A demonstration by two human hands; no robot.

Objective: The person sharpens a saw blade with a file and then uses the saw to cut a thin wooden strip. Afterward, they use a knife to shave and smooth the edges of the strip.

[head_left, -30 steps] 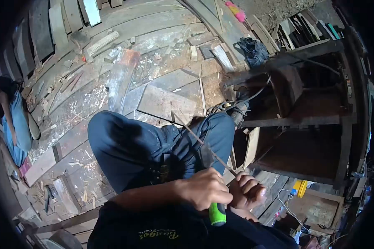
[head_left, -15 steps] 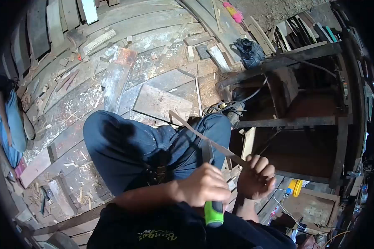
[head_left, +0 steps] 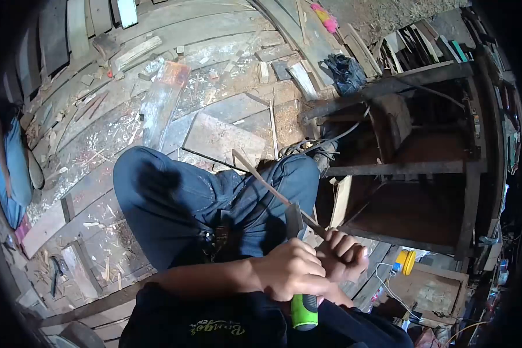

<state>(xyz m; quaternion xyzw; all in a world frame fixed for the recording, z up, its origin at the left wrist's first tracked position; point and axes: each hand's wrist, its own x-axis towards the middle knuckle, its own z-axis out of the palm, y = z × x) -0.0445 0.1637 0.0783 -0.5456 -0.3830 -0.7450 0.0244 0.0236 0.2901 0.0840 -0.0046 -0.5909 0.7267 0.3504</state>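
Note:
My left hand (head_left: 296, 270) is closed around a tool with a green and black handle (head_left: 304, 312). Its flat grey blade (head_left: 294, 221) points up past my fingers. Close beside it on the right, my right hand (head_left: 345, 255) has its fingers curled on the lower end of a long thin wooden strip (head_left: 264, 182). The strip slants from there up and left over my lap, passing against or just by the blade; whether they touch is unclear. A flat board (head_left: 223, 139) lies on the floor beyond the strip's far end.
Wood scraps and shavings litter the plank floor (head_left: 113, 191). At right stands a dark wooden frame with compartments (head_left: 412, 168); cables lie by its corner. A black plastic bag (head_left: 345, 74) is at its top. Another person's legs (head_left: 17, 168) show at far left.
My right hand has moved out to the right and come back close to my left hand, shifting the strip with it. The blade stands near the strip throughout.

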